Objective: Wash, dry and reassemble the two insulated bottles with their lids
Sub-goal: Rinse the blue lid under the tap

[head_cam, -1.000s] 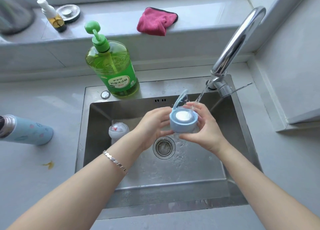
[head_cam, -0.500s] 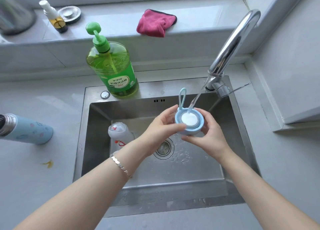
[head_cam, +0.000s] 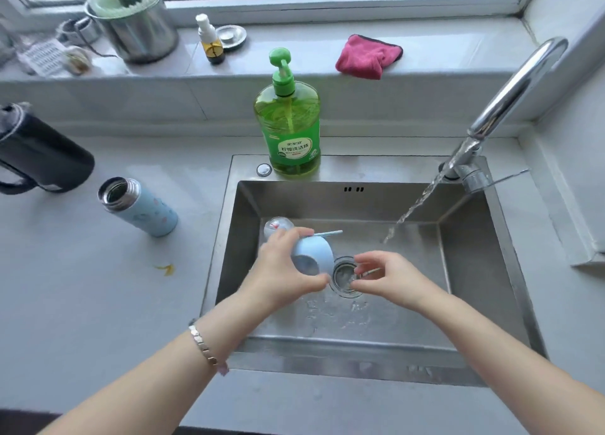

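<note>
Blue plastic lid (head_cam: 311, 254) is held in the left hand (head_cam: 284, 272), fingers and thumb curled round it, above the left half of the steel sink (head_cam: 393, 169) and just left of the drain (head_cam: 345, 275). The lid is tipped over, its open underside facing the camera, and its thin loop (head_cam: 327, 234) sticks out to the right.

The right hand (head_cam: 389, 279) hovers over the drain's right side, apart from the lid. Its fingers are loosely curved, with thumb and forefinger close together. A thin pale streak shows between them, and I cannot tell whether they pinch anything.

Water (head_cam: 415, 205) runs from the tap (head_cam: 510, 97) at the sink's back right corner and lands on the sink floor behind the right hand, touching neither hand. A white cap (head_cam: 278, 225) lies in the sink's back left corner, just behind the left hand.

1 light blue bottle (head_cam: 140, 208) is on the counter near the sink's left edge, lidless, its steel mouth open. 1 black bottle (head_cam: 42, 153) is at the counter's left edge.

A green soap bottle (head_cam: 288, 130) stands on the sink's back rim. A pink cloth (head_cam: 366, 56) lies on the window sill behind it.
</note>
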Available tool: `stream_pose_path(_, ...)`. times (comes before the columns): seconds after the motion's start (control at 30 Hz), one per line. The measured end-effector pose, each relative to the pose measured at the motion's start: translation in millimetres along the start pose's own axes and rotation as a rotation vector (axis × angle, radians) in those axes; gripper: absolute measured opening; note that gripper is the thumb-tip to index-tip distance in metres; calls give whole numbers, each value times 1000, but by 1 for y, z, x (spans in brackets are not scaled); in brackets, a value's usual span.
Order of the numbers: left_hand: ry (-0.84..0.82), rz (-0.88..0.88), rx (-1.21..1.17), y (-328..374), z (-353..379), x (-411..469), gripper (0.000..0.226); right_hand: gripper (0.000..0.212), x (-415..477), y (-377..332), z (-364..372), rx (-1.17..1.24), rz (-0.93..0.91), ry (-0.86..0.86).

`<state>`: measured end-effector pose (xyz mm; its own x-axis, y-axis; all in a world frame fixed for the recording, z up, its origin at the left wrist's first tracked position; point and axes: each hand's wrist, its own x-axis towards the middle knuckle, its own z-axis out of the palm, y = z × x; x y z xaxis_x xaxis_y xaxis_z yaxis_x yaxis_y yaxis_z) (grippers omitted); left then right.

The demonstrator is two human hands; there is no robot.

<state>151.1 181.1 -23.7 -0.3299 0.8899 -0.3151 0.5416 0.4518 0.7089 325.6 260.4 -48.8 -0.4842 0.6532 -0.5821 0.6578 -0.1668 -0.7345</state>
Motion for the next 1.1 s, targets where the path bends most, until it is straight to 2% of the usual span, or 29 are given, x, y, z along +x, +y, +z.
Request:
stream_pose_path(0.07,-57,93,201,-6,-19,-11,73,41,2,-8,7,-105,-7,1)
stream_pose_path(0.13,-3,100,248,-11,-41,-17,69,35,5,-18,15,-170,-6,-5)
stream_pose_path(0.33,561,121,140,-53,-153,-8,63,26,14,-56,50,-281,-64,-6)
stream_pose_path(0.43,728,127,115,-81,-210,9,64,25,19,-72,71,-293,-89,-15)
stream_pose_path(0.5,715,76,173,-101,-235,26,69,24,23,-80,84,-318,-96,-19)
stream_pose_path(0.6,550,-22,242,-130,-247,45,76,21,28,-89,99,-315,-86,-9)
stream_pose_path(0.67,469,-51,282,-147,-245,52,73,18,30,-93,106,-325,-79,-3)
stream_pose_path(0.8,448,-32,260,-157,-250,58,70,12,32,-92,113,-348,-43,9)
stream_pose_path(1.1,411,27,364,-174,-254,51,68,18,31,-83,122,-404,24,33)
